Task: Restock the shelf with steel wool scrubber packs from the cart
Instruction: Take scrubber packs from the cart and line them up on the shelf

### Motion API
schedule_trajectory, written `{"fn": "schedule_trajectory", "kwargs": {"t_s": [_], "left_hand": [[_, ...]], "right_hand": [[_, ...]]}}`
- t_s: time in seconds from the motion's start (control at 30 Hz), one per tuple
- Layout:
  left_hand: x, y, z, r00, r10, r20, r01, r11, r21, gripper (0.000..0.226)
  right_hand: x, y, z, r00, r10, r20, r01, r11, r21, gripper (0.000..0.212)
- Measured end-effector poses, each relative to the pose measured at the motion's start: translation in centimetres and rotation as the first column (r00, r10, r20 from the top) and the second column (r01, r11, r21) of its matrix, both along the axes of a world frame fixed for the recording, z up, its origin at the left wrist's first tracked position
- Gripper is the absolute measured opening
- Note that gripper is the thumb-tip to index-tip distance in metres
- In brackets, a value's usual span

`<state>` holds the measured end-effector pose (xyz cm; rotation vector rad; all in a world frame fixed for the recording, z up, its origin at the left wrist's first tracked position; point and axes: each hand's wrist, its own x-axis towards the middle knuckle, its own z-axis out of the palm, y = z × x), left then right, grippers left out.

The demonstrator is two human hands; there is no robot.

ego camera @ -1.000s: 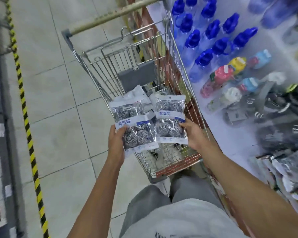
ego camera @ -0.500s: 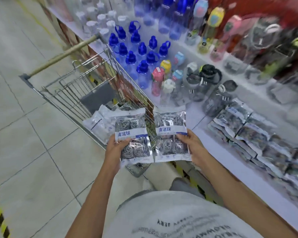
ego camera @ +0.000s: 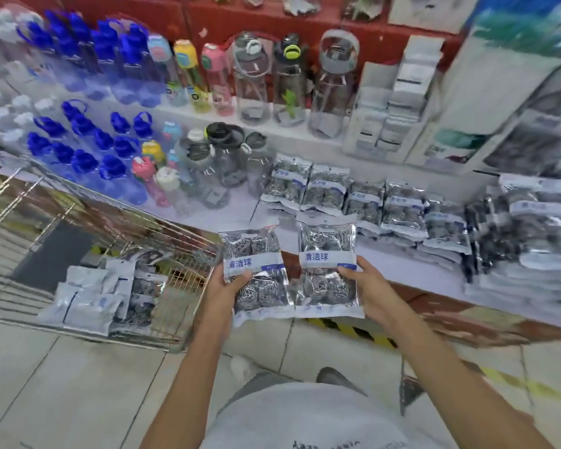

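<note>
**Two scrubber packs held up in front of the shelf**

Holding one steel wool scrubber pack in each hand, side by side, edges nearly touching, just short of the front edge of the white shelf (ego camera: 402, 267). Gripping the left pack (ego camera: 256, 270) with the left hand (ego camera: 222, 291), thumb curled over the clear front below the blue-lettered label band, remaining fingers hidden behind the pack. Pinching the right pack (ego camera: 327, 270) with the right hand (ego camera: 368, 288) in the same way, thumb lying across the front near the label, fingers out of sight behind. Both packs facing up toward the camera, tops tilted toward the shelf, scrubber balls showing through the plastic.

Lying on the shelf beyond the held packs: a row of scrubber packs (ego camera: 347, 192), overlapping in leaning stacks and spreading toward the right end of the shelf, where blur is hiding their details. Standing on the shelf left of that row: clear water bottles (ego camera: 217, 170) with dark lids, then blue-capped bottles (ego camera: 85, 147) farther left. Standing on the raised tier behind the shelf: more bottles and white boxes (ego camera: 392, 102).

Sitting on the floor left of the shelf, close against its front: the wire cart (ego camera: 182, 251), holding more packs (ego camera: 104, 296) heaped in its basket, just left of the left hand.
</note>
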<state>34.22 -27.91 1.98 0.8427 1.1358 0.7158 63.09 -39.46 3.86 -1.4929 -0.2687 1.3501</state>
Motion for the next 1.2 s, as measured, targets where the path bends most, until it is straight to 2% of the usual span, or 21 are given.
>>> {"fn": "schedule_trajectory", "kwargs": {"t_s": [0.13, 0.27, 0.43, 0.57, 0.83, 0.9, 1.0, 1.2], "left_hand": [[5.9, -4.3, -0.4, 0.998, -0.062, -0.025, 0.062, 0.998, -0.029, 0.041], [11.0, -7.5, -0.9, 0.993, -0.110, -0.031, 0.106, 0.989, -0.103, 0.039], [16.7, -8.8, -0.4, 0.988, -0.145, -0.052, 0.138, 0.982, -0.132, 0.040], [21.0, -7.2, -0.6, 0.982, -0.178, -0.056, 0.169, 0.976, -0.138, 0.038], [28.7, -0.1, -2.8, 0.975, -0.218, -0.034, 0.213, 0.969, -0.125, 0.031], [30.6, 2.0, -3.3, 0.972, -0.223, -0.069, 0.212, 0.968, -0.132, 0.038], [33.6, 5.4, -4.0, 0.961, -0.250, -0.118, 0.232, 0.961, -0.147, 0.062], [38.8, 11.4, -6.1, 0.942, -0.290, -0.169, 0.260, 0.949, -0.179, 0.079]], "right_hand": [[5.0, -7.3, -0.7, 0.993, -0.109, 0.046, 0.111, 0.993, -0.039, 0.033], [9.5, -13.1, -1.8, 0.969, -0.248, 0.027, 0.249, 0.965, -0.085, 0.031], [14.4, -16.4, -2.2, 0.935, -0.351, 0.039, 0.353, 0.932, -0.084, 0.027], [18.1, -15.7, -2.2, 0.903, -0.424, 0.073, 0.428, 0.902, -0.055, 0.025], [25.0, -10.7, -3.4, 0.885, -0.461, 0.068, 0.466, 0.881, -0.082, 0.045], [26.7, -9.2, -3.6, 0.875, -0.474, 0.100, 0.483, 0.871, -0.088, 0.045], [29.3, -7.2, -3.6, 0.863, -0.486, 0.139, 0.503, 0.852, -0.143, 0.044], [34.3, -3.4, -4.5, 0.848, -0.495, 0.188, 0.529, 0.813, -0.242, 0.030]]}}
